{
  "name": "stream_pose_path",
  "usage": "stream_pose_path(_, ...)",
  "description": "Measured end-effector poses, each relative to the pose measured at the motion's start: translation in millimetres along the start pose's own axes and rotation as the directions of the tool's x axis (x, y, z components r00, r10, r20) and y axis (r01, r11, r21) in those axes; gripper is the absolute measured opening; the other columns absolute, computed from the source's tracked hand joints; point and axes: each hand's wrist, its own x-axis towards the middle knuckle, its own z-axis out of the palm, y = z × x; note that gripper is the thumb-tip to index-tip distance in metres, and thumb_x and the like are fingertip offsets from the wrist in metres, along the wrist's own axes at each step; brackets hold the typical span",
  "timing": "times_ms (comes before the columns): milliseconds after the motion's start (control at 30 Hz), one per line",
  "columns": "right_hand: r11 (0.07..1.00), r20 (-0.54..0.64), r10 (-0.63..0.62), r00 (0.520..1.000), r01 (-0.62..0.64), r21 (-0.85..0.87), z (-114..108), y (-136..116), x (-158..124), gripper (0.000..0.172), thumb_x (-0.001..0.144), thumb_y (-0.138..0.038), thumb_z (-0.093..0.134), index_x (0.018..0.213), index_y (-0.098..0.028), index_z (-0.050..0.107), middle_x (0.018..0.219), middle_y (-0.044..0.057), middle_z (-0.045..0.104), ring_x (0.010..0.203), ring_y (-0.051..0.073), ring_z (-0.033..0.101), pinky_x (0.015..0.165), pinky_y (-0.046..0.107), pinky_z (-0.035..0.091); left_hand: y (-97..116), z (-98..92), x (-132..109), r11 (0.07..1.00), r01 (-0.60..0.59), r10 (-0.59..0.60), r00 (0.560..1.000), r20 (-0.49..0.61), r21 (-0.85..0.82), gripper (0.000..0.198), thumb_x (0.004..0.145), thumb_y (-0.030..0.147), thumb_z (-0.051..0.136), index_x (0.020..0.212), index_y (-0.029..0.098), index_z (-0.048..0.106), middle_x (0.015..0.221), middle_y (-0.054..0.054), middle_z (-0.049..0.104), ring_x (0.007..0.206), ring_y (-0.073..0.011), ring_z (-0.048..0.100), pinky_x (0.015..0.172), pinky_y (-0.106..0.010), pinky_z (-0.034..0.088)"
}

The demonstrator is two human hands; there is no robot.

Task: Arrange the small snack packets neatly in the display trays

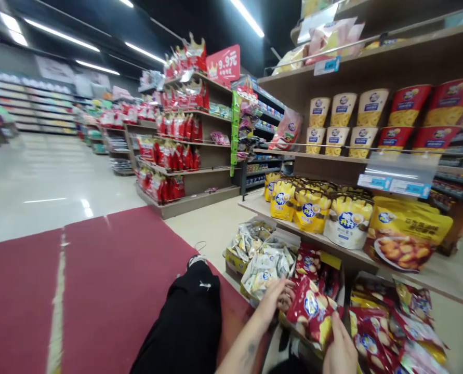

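Note:
My left hand grips the upper left side of a red snack bag with yellow chips printed on it. My right hand holds the same bag from below, fingers curled under its lower edge. The bag is held low in front of the bottom shelf, beside more red bags lying there. My black-trousered leg stretches out over the red floor mat.
A cardboard box of pale snack packs sits on the floor to the left of my hands. Yellow bags stand on the shelf above, with red and cream tubs higher up. An open aisle runs to the left, with red-stocked gondolas behind.

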Motion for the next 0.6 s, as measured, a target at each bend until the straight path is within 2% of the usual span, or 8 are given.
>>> stream_pose_path(67,0.989,0.166,0.073,0.983,-0.092,0.112,2.8,-5.1,-7.3,0.056,0.057,-0.057,0.081,0.095,-0.016,0.073,0.098,0.012,0.075,0.095,0.030,0.070,0.073,0.038,0.059,-5.6,-0.6,0.3,0.999,0.050,-0.049,0.988,0.147,-0.006,0.065,0.065,0.069,0.068,0.104,0.016,0.067,0.089,-0.008,0.069,0.074,-0.0186,0.063,0.058,-0.025,0.044)
stream_pose_path(100,0.985,0.238,0.085,0.968,-0.118,0.130,3.8,-7.9,-11.1,0.054,0.060,-0.055,0.081,0.097,-0.016,0.073,0.100,0.012,0.074,0.096,0.030,0.070,0.074,0.038,0.059,-8.7,-0.4,1.0,1.000,0.029,-0.029,0.986,0.162,0.000,0.063,0.063,0.062,0.075,0.106,0.016,0.067,0.093,-0.009,0.069,0.079,-0.0196,0.064,0.061,-0.025,0.046)
stream_pose_path(167,0.986,0.312,0.072,0.947,-0.115,0.123,4.8,-12.6,-17.6,0.047,0.062,-0.049,0.083,0.093,-0.015,0.074,0.099,0.012,0.075,0.094,0.028,0.070,0.076,0.037,0.059,-14.6,0.5,4.4,0.999,-0.037,0.039,0.994,0.103,-0.021,0.060,0.061,0.055,0.080,0.104,0.016,0.067,0.095,-0.009,0.070,0.080,-0.0197,0.065,0.065,-0.026,0.049)
stream_pose_path(233,0.994,0.306,0.027,0.952,-0.058,0.092,4.6,-15.8,-21.4,0.044,0.062,-0.044,0.084,0.094,-0.015,0.074,0.100,0.010,0.075,0.094,0.026,0.070,0.077,0.034,0.058,-19.0,1.4,9.0,0.996,-0.073,0.075,0.996,0.042,-0.047,0.061,0.061,0.056,0.080,0.104,0.015,0.067,0.091,-0.009,0.071,0.076,-0.0189,0.066,0.063,-0.026,0.049)
stream_pose_path(367,0.999,0.232,-0.047,0.972,0.052,-0.014,2.9,-17.5,-19.4,0.058,0.060,-0.045,0.085,0.109,-0.017,0.071,0.108,0.010,0.073,0.095,0.026,0.069,0.071,0.030,0.058,-20.8,4.5,13.1,0.997,-0.067,0.067,0.998,0.004,-0.031,0.062,0.059,0.053,0.082,0.106,0.015,0.068,0.088,-0.009,0.072,0.075,-0.0205,0.068,0.062,-0.027,0.052)
stream_pose_path(533,0.996,0.228,-0.038,0.973,0.054,-0.066,1.2,-10.8,-8.6,0.058,0.057,-0.052,0.085,0.101,-0.014,0.074,0.096,0.011,0.075,0.078,0.024,0.071,0.061,0.029,0.057,-20.0,9.1,11.5,0.999,-0.027,0.019,0.978,-0.209,-0.035,0.056,0.058,0.057,0.079,0.093,0.015,0.069,0.091,-0.010,0.073,0.081,-0.0227,0.070,0.066,-0.027,0.055)
stream_pose_path(600,0.991,0.279,-0.011,0.960,0.048,-0.125,-1.4,-10.0,-4.3,0.056,0.060,-0.054,0.083,0.099,-0.015,0.075,0.095,0.010,0.075,0.078,0.023,0.070,0.062,0.028,0.056,-20.7,6.6,14.0,0.999,-0.029,0.022,0.965,-0.261,-0.025,0.055,0.056,0.056,0.081,0.090,0.015,0.069,0.091,-0.009,0.073,0.082,-0.0228,0.070,0.065,-0.027,0.055)
